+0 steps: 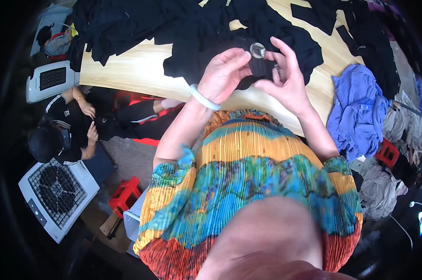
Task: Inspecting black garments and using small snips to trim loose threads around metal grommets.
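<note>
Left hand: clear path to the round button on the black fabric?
Probably yes. The left hand is already at the round button, fingertips beside its edge, nothing between them. The right hand supports the black fabric from the other side without covering the button.

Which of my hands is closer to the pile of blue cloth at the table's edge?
Right. The right hand is the one on the side of the blue cloth pile, apart from it; the left hand is farther off, beyond the round grey button.
</note>
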Demonstrator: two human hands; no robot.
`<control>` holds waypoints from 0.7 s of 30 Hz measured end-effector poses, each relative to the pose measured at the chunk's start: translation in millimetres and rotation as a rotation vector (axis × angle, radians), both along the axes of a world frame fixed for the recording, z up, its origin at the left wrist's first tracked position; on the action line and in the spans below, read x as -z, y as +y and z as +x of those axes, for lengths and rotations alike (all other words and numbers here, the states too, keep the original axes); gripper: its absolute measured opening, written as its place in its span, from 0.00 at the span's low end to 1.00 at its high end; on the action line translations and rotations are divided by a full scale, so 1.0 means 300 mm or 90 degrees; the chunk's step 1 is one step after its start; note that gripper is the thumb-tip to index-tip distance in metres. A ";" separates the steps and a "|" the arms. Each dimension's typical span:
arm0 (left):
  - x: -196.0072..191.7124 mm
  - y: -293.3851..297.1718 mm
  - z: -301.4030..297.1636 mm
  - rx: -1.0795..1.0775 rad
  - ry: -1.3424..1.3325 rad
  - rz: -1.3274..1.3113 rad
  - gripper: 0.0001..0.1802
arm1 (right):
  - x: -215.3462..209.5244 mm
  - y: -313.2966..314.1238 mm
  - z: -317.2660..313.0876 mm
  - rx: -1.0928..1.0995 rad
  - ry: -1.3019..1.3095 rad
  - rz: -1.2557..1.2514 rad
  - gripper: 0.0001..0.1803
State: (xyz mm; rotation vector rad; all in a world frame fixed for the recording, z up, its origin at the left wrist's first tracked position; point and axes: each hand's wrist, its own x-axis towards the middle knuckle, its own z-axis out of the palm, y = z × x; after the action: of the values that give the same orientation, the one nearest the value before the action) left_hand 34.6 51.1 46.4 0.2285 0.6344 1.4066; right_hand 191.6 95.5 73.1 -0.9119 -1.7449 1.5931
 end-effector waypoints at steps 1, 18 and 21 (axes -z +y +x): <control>-0.001 0.008 0.003 0.004 0.010 -0.008 0.04 | 0.008 -0.006 -0.003 0.023 -0.004 0.029 0.36; 0.484 -0.037 -0.121 -0.152 0.874 -0.087 0.13 | -0.240 0.013 0.428 -0.097 0.378 0.016 0.14; 0.460 -0.039 -0.048 -0.110 0.928 -0.020 0.15 | -0.318 -0.005 0.451 -0.132 0.452 0.027 0.09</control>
State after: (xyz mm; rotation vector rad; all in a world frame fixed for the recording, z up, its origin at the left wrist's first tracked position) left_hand 20.4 39.3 -91.6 1.2424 1.8745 1.2116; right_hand 327.0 94.1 168.7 -0.0969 -1.3719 1.7167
